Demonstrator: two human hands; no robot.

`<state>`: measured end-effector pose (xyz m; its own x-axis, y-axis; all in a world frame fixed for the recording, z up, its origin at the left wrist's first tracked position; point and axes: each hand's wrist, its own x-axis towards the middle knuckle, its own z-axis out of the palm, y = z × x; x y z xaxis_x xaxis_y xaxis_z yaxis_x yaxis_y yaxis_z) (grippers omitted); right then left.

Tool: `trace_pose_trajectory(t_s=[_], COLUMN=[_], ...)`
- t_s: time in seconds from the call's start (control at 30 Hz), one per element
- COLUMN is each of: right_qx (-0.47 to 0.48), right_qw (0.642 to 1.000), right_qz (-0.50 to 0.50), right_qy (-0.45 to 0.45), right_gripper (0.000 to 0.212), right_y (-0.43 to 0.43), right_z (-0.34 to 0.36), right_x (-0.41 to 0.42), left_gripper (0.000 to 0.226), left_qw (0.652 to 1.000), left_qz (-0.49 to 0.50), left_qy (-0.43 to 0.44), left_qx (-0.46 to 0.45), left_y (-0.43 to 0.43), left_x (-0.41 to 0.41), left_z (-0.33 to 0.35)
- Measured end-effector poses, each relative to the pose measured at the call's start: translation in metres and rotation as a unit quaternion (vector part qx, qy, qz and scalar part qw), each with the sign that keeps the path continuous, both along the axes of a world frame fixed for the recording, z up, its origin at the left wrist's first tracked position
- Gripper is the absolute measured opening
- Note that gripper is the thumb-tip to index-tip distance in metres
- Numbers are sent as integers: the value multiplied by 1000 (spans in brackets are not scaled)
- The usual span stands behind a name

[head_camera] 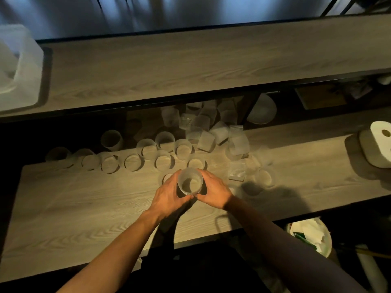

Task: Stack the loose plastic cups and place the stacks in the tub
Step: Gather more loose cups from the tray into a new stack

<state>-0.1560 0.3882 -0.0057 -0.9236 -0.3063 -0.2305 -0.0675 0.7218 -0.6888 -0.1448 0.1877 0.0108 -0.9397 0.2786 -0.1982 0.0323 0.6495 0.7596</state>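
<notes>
Hands cupped round upright cup (190, 182), left hand (169, 194), right hand (213, 190) (fingers curled, gripping).

Wooden table (84, 208), loose plastic cups (164, 140), paper towel roll (380, 142)

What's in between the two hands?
A see-through plastic cup, standing upright, held by the left hand and the right hand. The head view shows it.

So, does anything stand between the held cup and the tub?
Yes: a row of loose frosted plastic cups stands on the wooden table between the held frosted cup and the translucent white plastic tub, far left on the farther surface.
</notes>
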Motion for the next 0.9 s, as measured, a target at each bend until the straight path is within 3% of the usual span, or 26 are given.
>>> trace_pose_trajectory(t_s=[0.23,0.4,0.6,0.73,0.9], right_qx=[-5,-66,-58,-55,-53], right_qw=[998,997,991,995,997], right_qz=[-17,-23,23,40,46], right_qy=[-53,31,119,77,33], right_gripper=[91,81,80,83,86], right_y=[-2,5,-6,-34,-64], right_z=[-19,-14,18,35,29], right_x=[3,16,-4,-25,-37], left_gripper=[70,72,74,75,88], left_qw=[999,1000,997,993,994], left_qz=[15,-3,31,67,95], left_qy=[-10,2,62,91,43], left_qx=[-27,-7,32,33,16], left_y=[8,2,-20,-43,-62], left_x=[4,8,4,-4,-9], left_z=[-16,-14,11,21,14])
